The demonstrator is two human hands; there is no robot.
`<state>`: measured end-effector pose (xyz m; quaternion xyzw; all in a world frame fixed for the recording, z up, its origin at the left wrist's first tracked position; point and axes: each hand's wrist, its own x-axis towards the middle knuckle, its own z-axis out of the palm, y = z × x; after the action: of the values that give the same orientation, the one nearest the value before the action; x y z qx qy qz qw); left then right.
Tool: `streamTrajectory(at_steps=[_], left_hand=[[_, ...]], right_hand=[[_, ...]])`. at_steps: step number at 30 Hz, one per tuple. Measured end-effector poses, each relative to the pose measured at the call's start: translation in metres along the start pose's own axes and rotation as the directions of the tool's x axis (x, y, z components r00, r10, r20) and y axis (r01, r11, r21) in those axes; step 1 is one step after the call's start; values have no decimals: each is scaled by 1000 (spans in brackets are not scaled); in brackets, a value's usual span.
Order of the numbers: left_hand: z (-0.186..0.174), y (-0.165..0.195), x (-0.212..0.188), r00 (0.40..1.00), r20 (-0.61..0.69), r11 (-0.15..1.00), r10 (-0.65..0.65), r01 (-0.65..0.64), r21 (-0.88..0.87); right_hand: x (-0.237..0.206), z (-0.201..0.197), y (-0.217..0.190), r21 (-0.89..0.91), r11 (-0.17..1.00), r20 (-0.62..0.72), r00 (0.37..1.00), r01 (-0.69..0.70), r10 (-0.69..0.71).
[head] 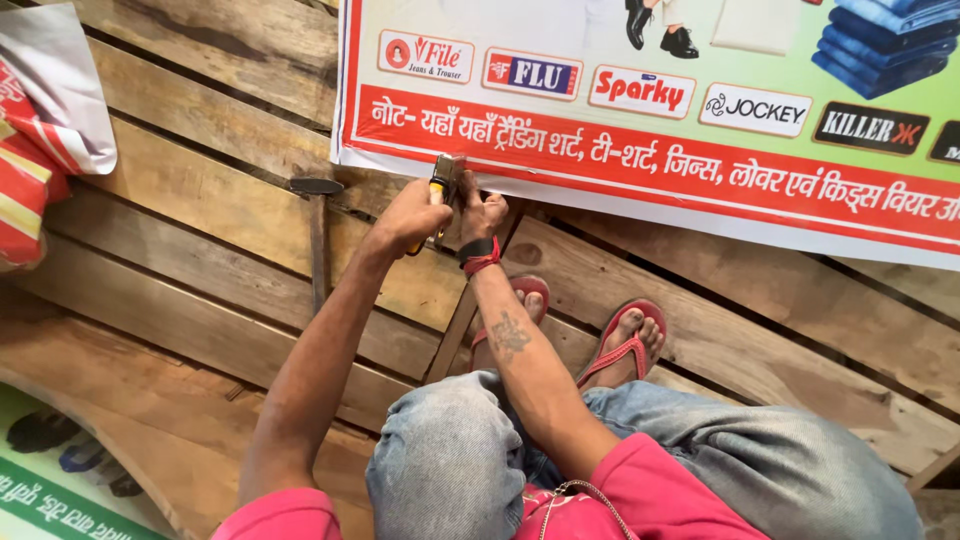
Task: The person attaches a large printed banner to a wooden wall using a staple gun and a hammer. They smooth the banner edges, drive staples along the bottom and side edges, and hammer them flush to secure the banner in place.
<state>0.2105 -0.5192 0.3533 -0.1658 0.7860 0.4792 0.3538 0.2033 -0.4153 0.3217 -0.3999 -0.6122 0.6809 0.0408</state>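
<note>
My left hand grips a plier-like metal tool with yellow handles, its head pressed to the lower white edge of a large printed banner with a red band. Beside the tool's head, my right hand has its fingers curled at the banner's edge; what they pinch is hidden. A black and red band circles that wrist. A hammer lies on the wooden planks just left of my left hand, head away from me.
I crouch on slatted wooden planks in red sandals. A folded red, white and yellow sheet lies at the far left. Another printed banner shows at the bottom left corner.
</note>
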Motion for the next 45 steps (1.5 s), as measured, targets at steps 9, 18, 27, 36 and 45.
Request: streamTrajectory(at_steps=[9, 18, 27, 36, 45], left_hand=[[9, -30, 20, 996, -58, 976, -73, 83, 202], [31, -26, 13, 931, -353, 899, 90, 77, 431], [51, -39, 9, 859, -483, 904, 170, 59, 424], [74, -121, -82, 761, -613, 750, 212, 275, 601], [5, -190, -106, 518, -836, 787, 179, 435, 438]], right_hand=[[14, 1, 27, -55, 998, -24, 999, -33, 31], [23, 4, 28, 278, 947, 131, 983, -159, 127], [13, -6, 24, 99, 990, 135, 987, -100, 86], [3, -10, 34, 260, 962, 124, 991, -84, 53], [-4, -2, 41, 429, 895, 172, 984, -120, 49]])
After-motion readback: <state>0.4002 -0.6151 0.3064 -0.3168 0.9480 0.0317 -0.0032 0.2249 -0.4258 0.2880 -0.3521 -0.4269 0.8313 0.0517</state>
